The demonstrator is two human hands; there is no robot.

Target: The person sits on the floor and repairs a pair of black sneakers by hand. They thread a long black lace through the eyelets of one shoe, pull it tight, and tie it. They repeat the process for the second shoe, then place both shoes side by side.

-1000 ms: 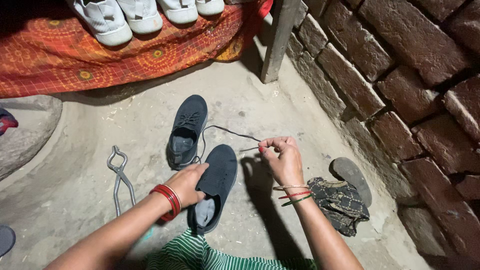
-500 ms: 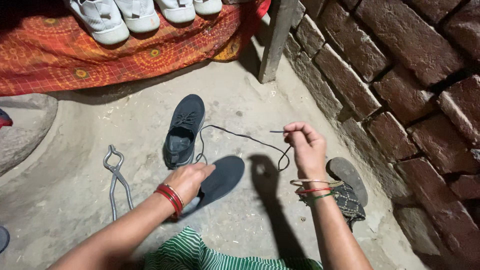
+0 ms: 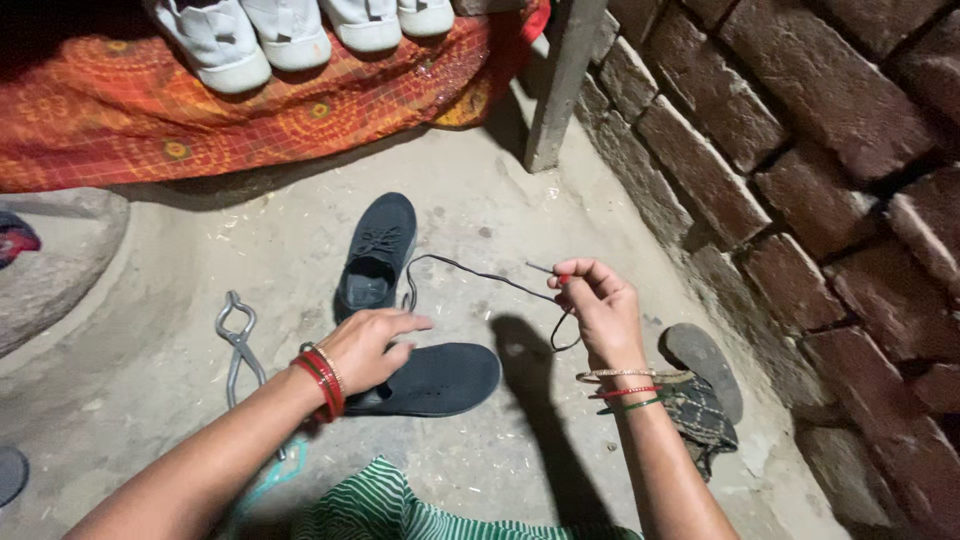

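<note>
Left hand (image 3: 365, 348) presses flat, fingers spread, gripping nothing, on the near dark shoe (image 3: 435, 380) lying on its side on the floor, while right hand (image 3: 597, 310), raised and now further right than before, pinches the black lace (image 3: 480, 272), pulled longer from the far shoe (image 3: 377, 255).

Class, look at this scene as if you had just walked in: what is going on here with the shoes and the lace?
A person sits on a concrete floor by a brick wall. The right hand pinches the end of a dark shoelace, which runs to an upright dark shoe. The left hand rests on the second dark shoe, which lies sole-up. Metal tongs lie to the left, and a worn sandal to the right. White shoes sit on an orange patterned cloth beyond.
</note>
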